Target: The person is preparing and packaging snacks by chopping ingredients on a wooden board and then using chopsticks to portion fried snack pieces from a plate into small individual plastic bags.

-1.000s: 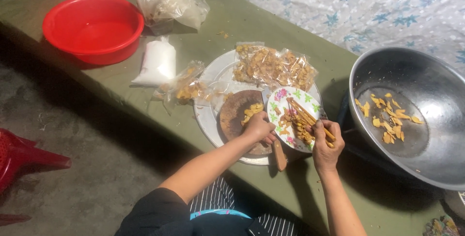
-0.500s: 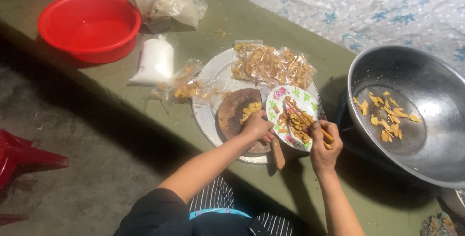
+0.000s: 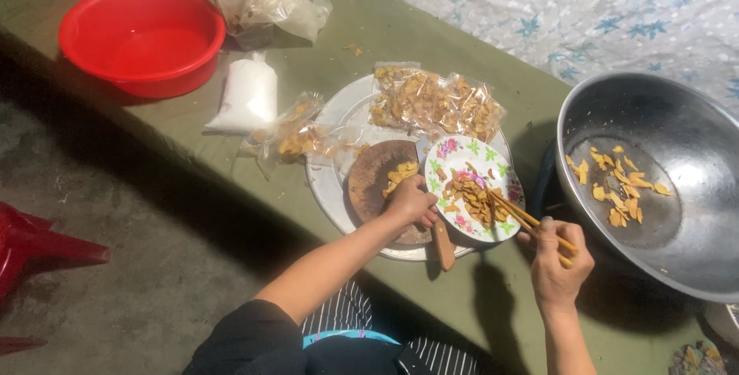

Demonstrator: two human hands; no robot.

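A person sits at a low green-covered table [image 3: 431,44], seen from above. The right hand [image 3: 560,261] is closed around a pair of wooden chopsticks [image 3: 525,219]. Their long axis slants up and to the left, tips resting among fried yellow chips on a flowered plate [image 3: 471,152]. The plate lies just left of and beyond that hand. The left hand [image 3: 410,200] is curled at the plate's left rim, over a round wooden board [image 3: 371,179]; whether it grips the rim cannot be told. A wooden-handled knife [image 3: 443,242] lies just below it. To the right, near the right hand, sits a large metal basin [image 3: 662,105] holding a few chips. Bags of chips [image 3: 435,104] lie beyond the plate; a red bowl [image 3: 138,32] stands far left.
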